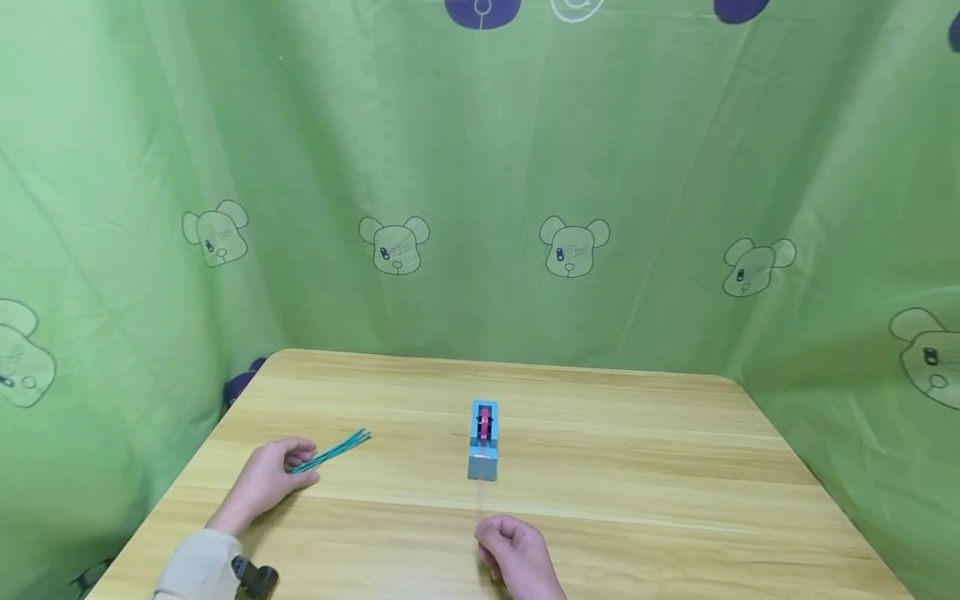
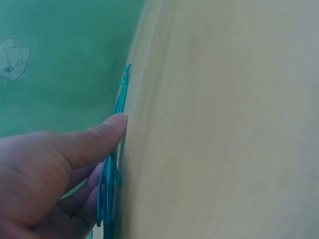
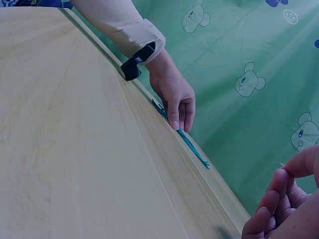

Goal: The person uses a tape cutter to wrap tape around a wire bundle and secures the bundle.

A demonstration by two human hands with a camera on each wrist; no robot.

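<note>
Between thumb and fingers my left hand (image 1: pixel 264 479) holds a bundle of thin teal wires (image 1: pixel 339 449) low over the left of the table. In the left wrist view the thumb lies across the teal wires (image 2: pixel 110 174), and some loop back at one end. A blue tape dispenser (image 1: pixel 482 468) with a pink-red core (image 1: pixel 484 423) stands at mid-table. From its front a clear strip of tape (image 1: pixel 480 498) runs toward me. My right hand (image 1: pixel 519 552) pinches the strip's end; in the right wrist view thumb and index finger meet at a pale tip.
The light wooden table (image 1: pixel 637 467) has rounded far corners. Green curtains (image 1: pixel 480 167) with bear-head prints hang close behind it and on both sides. A black wrist camera (image 1: pixel 255 577) is strapped at my left sleeve (image 1: pixel 198 567).
</note>
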